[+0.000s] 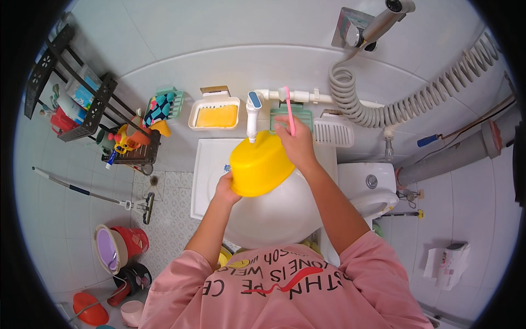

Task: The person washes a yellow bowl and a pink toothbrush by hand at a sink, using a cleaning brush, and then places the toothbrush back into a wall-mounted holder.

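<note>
My left hand grips the lower left edge of a yellow plastic basin, which is tilted under the white tap. Its outer surface faces the camera and its inside is hidden. In my right hand is a pink brush with pale bristles, held upright above the basin's upper right side. Whether the right fingers also touch the basin cannot be told. Below the basin lies the white washbasin.
Soap trays hang behind the tap, one with a yellow sponge. A dark rack with bottles stands left, above a mop and buckets. At the right are a toilet, a coiled hose and a grey pipe.
</note>
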